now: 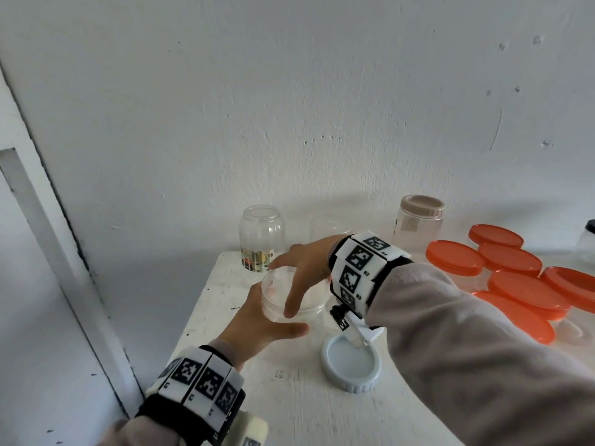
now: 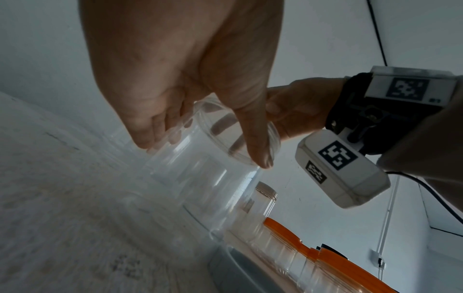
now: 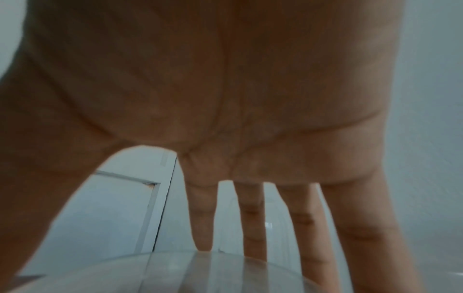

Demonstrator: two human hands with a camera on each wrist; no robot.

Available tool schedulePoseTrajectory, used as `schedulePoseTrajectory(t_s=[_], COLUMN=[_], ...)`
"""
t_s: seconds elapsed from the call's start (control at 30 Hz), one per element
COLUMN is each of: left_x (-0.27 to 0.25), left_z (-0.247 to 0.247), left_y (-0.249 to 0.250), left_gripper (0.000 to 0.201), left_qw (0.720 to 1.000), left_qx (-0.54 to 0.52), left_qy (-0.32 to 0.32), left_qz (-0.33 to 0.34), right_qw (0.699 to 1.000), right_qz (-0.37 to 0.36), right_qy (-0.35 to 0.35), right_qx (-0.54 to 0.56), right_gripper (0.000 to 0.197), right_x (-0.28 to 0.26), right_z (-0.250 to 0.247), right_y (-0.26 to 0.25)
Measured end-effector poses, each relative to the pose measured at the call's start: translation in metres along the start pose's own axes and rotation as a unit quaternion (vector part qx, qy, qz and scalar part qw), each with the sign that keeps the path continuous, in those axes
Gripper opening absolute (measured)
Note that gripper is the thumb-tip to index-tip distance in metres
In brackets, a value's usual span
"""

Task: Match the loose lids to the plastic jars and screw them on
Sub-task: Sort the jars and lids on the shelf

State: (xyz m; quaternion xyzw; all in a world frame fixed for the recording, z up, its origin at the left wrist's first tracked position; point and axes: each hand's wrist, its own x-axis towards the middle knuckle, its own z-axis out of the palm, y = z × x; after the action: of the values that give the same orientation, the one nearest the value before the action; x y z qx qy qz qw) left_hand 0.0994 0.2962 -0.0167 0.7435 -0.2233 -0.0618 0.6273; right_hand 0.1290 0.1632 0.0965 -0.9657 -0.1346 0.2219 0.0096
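A clear plastic jar (image 1: 273, 309) stands on the white table (image 1: 289, 413) near its left edge. My left hand (image 1: 260, 325) grips its side, thumb in front and fingers round the far side. A clear lid (image 1: 278, 280) sits on the jar's mouth. My right hand (image 1: 304, 268) covers it from above, holding the rim with the thumb on the near side and spread fingers over the far side. The left wrist view shows the jar (image 2: 205, 178) tilted in frame with the lid (image 2: 240, 130) on top. Only the lid (image 3: 175, 271) under my fingers shows in the right wrist view.
A pale blue lid (image 1: 351, 365) lies upside down just right of the jar. Behind stand an open labelled jar (image 1: 261, 236) and a beige-lidded jar (image 1: 418, 220). Several orange-lidded jars (image 1: 455, 257) crowd the right side. The table edge drops off to the left.
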Motion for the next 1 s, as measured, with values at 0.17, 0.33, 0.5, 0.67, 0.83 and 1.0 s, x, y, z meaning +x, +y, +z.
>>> schedulePoseTrajectory(t_s=[0.17,0.33,0.5,0.67,0.83,1.0], left_x=[-0.002,-0.0012,-0.0011,-0.0015,-0.0016,-0.0012], left_z=[0.0,0.0001,-0.0004,-0.0005,-0.0003,0.0], left_y=[0.0004,0.0004,-0.0008,-0.0028,-0.0031,-0.003], left_gripper=[0.074,0.073,0.075,0.071,0.067,0.086], left_qw=[1.0,1.0,1.0,1.0,1.0,0.999], left_qx=[-0.004,-0.007,-0.009,0.006,0.004,0.004], left_qy=[-0.002,-0.004,0.001,0.016,0.012,0.03], left_qz=[0.012,0.017,0.008,-0.004,-0.017,-0.039], right_qw=[0.999,1.0,1.0,0.997,0.999,1.0], right_qz=[0.022,0.005,-0.004,0.038,0.025,-0.022], right_qy=[0.024,0.013,0.007,0.017,0.013,-0.009], right_qx=[-0.036,-0.008,-0.015,-0.059,-0.046,-0.005], right_gripper=[0.098,0.104,0.095,0.093,0.099,0.096], right_x=[0.0026,0.0,-0.0006,-0.0005,0.0001,0.0006], right_z=[0.0047,0.0007,0.001,0.0024,0.002,0.0048], right_y=[-0.0006,0.0024,0.0001,0.0006,0.0035,-0.0003])
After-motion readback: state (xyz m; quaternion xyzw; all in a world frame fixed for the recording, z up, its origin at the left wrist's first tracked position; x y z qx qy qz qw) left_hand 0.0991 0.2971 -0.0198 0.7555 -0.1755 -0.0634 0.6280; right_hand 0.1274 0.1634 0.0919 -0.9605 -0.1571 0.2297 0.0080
